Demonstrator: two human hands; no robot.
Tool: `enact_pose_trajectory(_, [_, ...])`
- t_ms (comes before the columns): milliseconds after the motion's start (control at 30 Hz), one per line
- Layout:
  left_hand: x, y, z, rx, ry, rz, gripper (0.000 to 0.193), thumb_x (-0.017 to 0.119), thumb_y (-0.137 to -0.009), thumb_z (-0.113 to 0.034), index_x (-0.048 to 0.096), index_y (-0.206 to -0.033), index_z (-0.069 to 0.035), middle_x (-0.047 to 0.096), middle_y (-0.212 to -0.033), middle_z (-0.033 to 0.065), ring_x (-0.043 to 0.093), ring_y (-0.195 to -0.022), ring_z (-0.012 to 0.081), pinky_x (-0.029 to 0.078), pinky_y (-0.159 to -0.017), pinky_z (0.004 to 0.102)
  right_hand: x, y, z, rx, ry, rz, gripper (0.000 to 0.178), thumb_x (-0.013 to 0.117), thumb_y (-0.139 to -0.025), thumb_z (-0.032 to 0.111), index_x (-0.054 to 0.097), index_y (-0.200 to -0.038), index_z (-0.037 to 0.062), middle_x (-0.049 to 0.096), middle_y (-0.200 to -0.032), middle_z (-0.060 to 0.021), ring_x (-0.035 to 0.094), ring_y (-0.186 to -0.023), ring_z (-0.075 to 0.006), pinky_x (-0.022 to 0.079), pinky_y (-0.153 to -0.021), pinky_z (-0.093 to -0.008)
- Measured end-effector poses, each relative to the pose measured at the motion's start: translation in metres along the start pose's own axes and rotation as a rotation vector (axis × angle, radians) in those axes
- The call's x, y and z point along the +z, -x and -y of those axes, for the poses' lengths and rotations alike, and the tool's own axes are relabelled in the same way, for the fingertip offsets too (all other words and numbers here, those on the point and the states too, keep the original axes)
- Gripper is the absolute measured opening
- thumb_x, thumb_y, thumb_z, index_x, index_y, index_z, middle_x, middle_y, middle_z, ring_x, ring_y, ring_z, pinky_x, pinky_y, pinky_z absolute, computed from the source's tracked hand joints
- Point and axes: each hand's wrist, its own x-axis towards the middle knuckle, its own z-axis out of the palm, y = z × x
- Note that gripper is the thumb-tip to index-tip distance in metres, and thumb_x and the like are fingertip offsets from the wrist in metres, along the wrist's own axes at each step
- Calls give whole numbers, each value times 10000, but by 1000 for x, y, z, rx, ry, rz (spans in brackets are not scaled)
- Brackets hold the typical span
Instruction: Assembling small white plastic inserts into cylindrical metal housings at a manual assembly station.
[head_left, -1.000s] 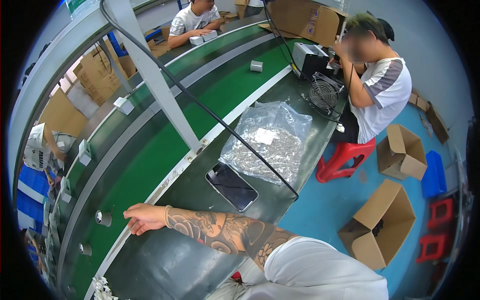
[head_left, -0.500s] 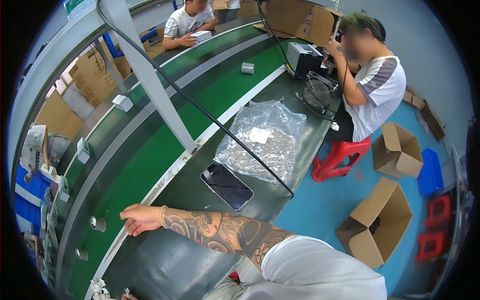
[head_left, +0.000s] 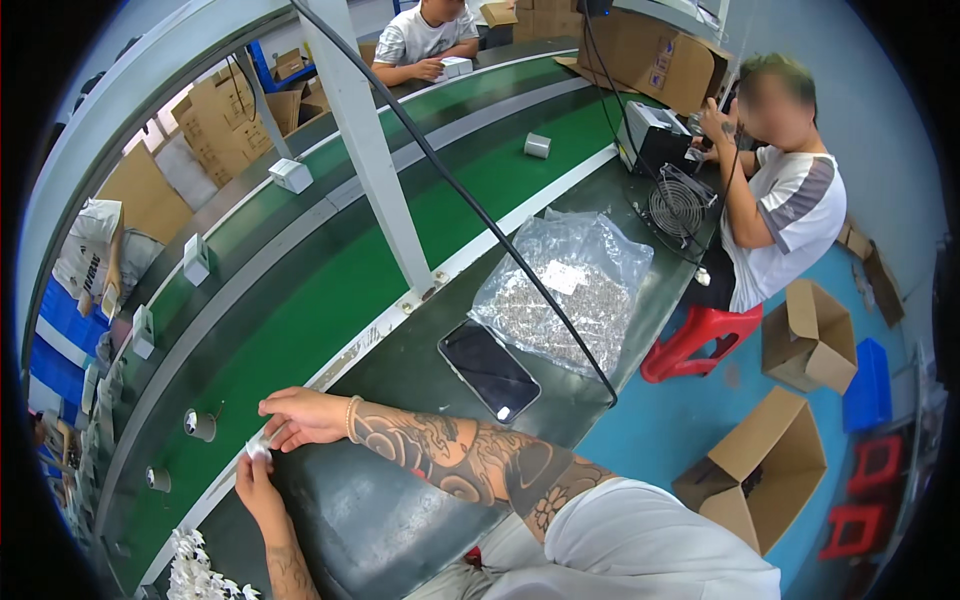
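My left hand [head_left: 258, 492] is raised over the bench edge, its fingertips pinching a small whitish piece [head_left: 258, 447] too small to make out. Close beside that piece is my right hand [head_left: 308, 416], its fingers apart and loosely bent; whether they touch the piece is hard to tell. Just beyond my hands, on the green conveyor belt, stands a grey cylindrical part [head_left: 200, 425] with a thin wire sticking up, and a similar cylinder [head_left: 158, 479] sits nearer. A pile of small white parts [head_left: 196, 572] lies by my left forearm.
A black phone [head_left: 489, 370] and a clear bag of small metal parts [head_left: 565, 305] lie on the bench. A white post [head_left: 375, 160] and black cable [head_left: 470, 205] cross the view. At right, a co-worker [head_left: 790, 200] sits on a red stool [head_left: 690, 340]; open cartons [head_left: 765, 470] stand on the floor.
My left hand has come up from the lower edge with the whitish piece to meet my right hand. The view has shifted, and the co-worker at right has raised the head.
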Motion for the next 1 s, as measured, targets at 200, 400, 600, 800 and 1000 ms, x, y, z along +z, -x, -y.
enact_pose_trajectory(200, [47,-16,-16,198,284,-104,192,525,-995,-153,602,-968,21,622,-882,31,528,-799,86,428,-723,231,-6,5,0,-41,-8,5,259,551,-961,309,547,-1090,85,594,-958,-90,604,-790,-203,514,-713,-343])
enact_pose_trajectory(400, [40,-13,-8,139,333,-150,221,544,-998,-219,609,-956,-13,485,-751,-41,373,-658,44,293,-580,206,1,6,1,-22,41,39,170,604,-925,133,559,-1048,25,630,-958,-104,628,-778,-189,547,-739,-320])
enact_pose_trajectory(600, [40,-17,-7,146,327,-122,245,520,-1011,-231,591,-905,-22,485,-751,-40,374,-663,44,297,-583,208,2,9,4,-44,69,36,151,617,-909,122,563,-1020,35,631,-907,-95,624,-758,-180,538,-707,-307])
enact_pose_trajectory(800, [40,-16,-7,167,317,-100,252,510,-1016,-225,588,-895,-18,512,-769,-31,409,-682,50,317,-593,207,5,10,5,-53,125,51,143,619,-910,128,567,-1015,47,619,-878,-82,623,-731,-181,533,-674,-302])
enact_pose_trajectory(1000, [39,-15,-7,184,302,-35,241,514,-1015,-213,588,-911,-8,550,-803,-14,462,-719,56,362,-627,203,3,11,6,-41,144,62,131,617,-894,109,559,-996,52,608,-856,-88,622,-714,-194,536,-661,-316])
